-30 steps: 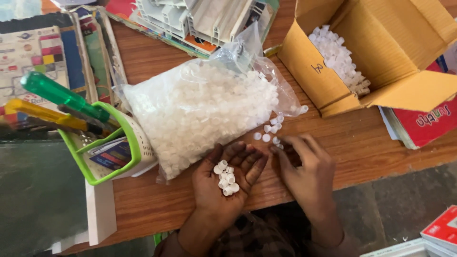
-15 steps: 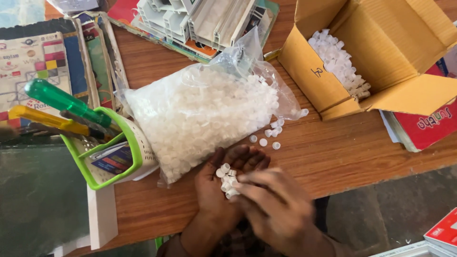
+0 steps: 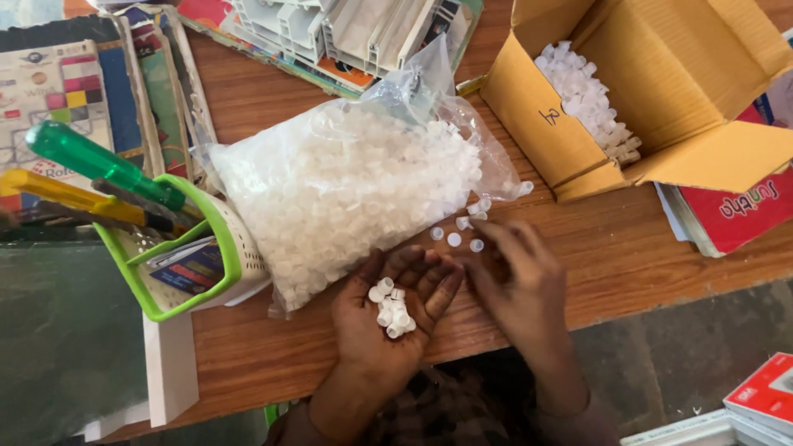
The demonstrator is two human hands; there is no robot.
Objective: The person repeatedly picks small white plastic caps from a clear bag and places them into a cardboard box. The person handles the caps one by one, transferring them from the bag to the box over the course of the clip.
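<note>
L hand (image 3: pixel 388 318) stays cupped, palm up, w/ a heap of small white plastic caps (image 3: pixel 390 308). R hand (image 3: pixel 516 285) has swung back right from over the palm, fingers loosely spread, reaching loose caps (image 3: pixel 456 238) by the clear bag (image 3: pixel 347 190); another pick-up.

The right hand (image 3: pixel 516 277) has gone from over the cupped left palm (image 3: pixel 396 318) back to the loose caps (image 3: pixel 462 235).

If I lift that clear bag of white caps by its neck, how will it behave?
The bag would probably sag, being thin film over loose caps. Its mouth looks open, with stray caps outside, so more may spill. Likely light for its bulk.
</note>
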